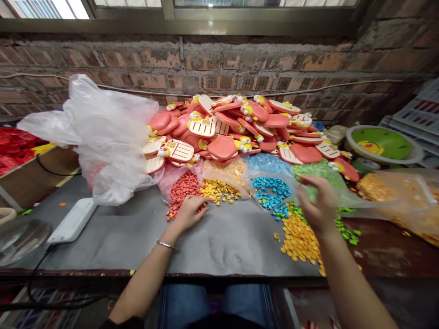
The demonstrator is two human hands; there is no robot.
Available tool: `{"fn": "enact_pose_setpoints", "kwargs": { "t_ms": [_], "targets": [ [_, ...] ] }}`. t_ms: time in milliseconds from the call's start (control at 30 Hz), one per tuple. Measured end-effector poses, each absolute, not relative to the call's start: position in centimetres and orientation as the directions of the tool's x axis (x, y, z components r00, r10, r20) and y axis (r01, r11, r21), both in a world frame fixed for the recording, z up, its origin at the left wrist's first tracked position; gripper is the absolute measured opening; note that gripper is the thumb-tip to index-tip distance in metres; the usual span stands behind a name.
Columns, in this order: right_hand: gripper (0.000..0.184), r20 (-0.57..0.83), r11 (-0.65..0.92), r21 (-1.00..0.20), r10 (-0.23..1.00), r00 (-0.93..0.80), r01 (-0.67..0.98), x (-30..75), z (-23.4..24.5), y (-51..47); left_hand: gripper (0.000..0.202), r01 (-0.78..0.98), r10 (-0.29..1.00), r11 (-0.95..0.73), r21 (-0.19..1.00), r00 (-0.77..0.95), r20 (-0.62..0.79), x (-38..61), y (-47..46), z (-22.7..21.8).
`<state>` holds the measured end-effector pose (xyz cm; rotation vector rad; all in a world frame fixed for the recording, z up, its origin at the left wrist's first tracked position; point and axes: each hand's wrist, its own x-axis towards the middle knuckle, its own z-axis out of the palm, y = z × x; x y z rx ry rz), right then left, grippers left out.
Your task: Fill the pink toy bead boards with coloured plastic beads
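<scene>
1. Right there on a grey table [226, 251], small glossy rounded pieces are seen heaped by colour: red pieces [183, 194], yellow pieces [219, 192], blue pieces [269, 192], orange pieces [300, 240] and green pieces [348, 230].
2. The left hand [187, 212] is laid on the edge of the red pieces, its fingers loosely curled and partly open, with nothing clearly gripped. A thin metal bracelet [166, 244] is worn at the wrist.
3. The right hand [317, 205] is blurred above the orange and green heaps, its fingers spread. Whether anything is held cannot be told. It is seen just in front of a clear bag of green pieces [317, 171].
4. Behind the heaps, a big mound of coral-pink moulded shapes [222, 148] is piled up, showing ribbed cream panels and yellow-and-white cartoon heads.
5. On the left, a crumpled clear plastic bag [106, 137] is slumped against the mound, and a rough brick wall [219, 68] is seen beyond.
</scene>
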<state>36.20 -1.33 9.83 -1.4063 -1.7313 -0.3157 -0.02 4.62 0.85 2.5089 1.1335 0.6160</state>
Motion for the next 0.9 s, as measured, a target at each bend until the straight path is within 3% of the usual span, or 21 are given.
{"fn": "enact_pose_setpoints", "kwargs": {
  "t_ms": [100, 233, 400, 567, 667, 800, 900],
  "targets": [
    [0.043, 0.582, 0.452, -0.153, 0.76, -0.29, 0.879, 32.0, 11.4, 9.4, 0.027, 0.63, 0.763, -0.641, 0.438, 0.587, 0.271, -0.2, 4.8, 0.6],
    [0.059, 0.373, 0.287, 0.041, 0.884, -0.281, 0.957, 28.4, 10.8, 19.2, 0.024, 0.639, 0.766, -0.64, 0.425, 0.567, 0.301, -0.4, 5.0, 0.1],
    [0.056, 0.226, 0.294, 0.052, 0.928, -0.298, 0.955, 28.6, 8.9, 22.6, 0.021, 0.656, 0.773, -0.634, 0.409, 0.538, 0.336, -0.6, 5.3, -0.1],
    [0.051, 0.317, 0.414, 0.003, 0.863, -0.394, 0.91, 29.9, 8.6, 21.3, 0.019, 0.674, 0.783, -0.619, 0.404, 0.496, 0.375, -0.5, 5.2, 0.2],
    [0.04, 0.501, 0.543, -0.11, 0.754, -0.426, 0.832, 30.4, 9.5, 18.8, 0.017, 0.692, 0.8, -0.594, 0.41, 0.452, 0.395, -0.5, 5.1, 0.5],
    [0.037, 0.783, 0.614, -0.276, 0.589, -0.197, 0.74, 31.0, 12.2, 13.1, 0.017, 0.719, 0.827, -0.549, 0.427, 0.39, 0.406, -0.7, 5.1, 0.8],
    [0.044, 0.771, 0.64, -0.413, 0.625, -0.125, 0.648, 31.0, 14.4, 8.5, 0.017, 0.734, 0.843, -0.519, 0.437, 0.356, 0.403, -0.8, 5.2, 0.9]
  ]
}}
